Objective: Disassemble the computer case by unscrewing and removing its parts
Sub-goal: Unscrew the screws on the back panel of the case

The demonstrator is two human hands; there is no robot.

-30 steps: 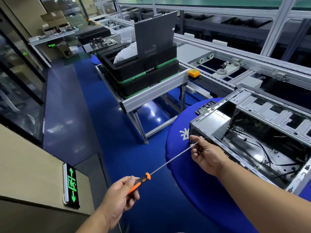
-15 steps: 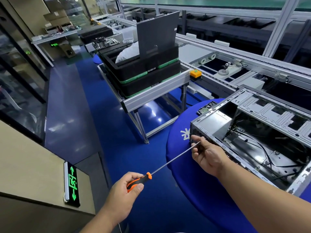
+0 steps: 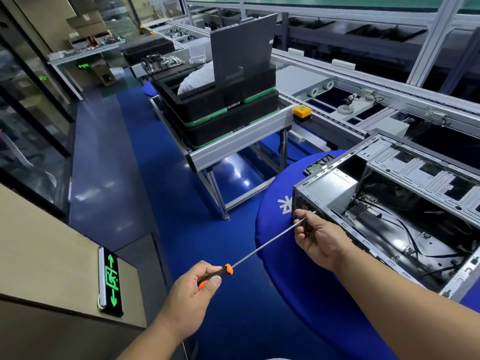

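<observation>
An open grey computer case [image 3: 405, 162] lies on its side on a blue-covered table [image 3: 293, 268], with a silver power supply [image 3: 335, 188] in its near corner and black cables inside. My left hand [image 3: 192, 294] grips the orange-and-black handle of a long screwdriver [image 3: 262, 245]. The shaft runs up and right to the case's rear panel. My right hand [image 3: 319, 237] pinches the shaft near its tip, right against that panel. The tip itself is hidden behind my fingers.
A metal rack [image 3: 241, 146] with stacked black and green trays and an upright dark panel [image 3: 241, 48] stands beyond the table. A conveyor line [image 3: 363, 100] runs behind the case. A lit green exit sign [image 3: 110, 281] sits low at the left. Blue floor lies between.
My left hand has rolled on the screwdriver handle, thumb now on top. The right hand and the shaft stay at the case's rear panel.
</observation>
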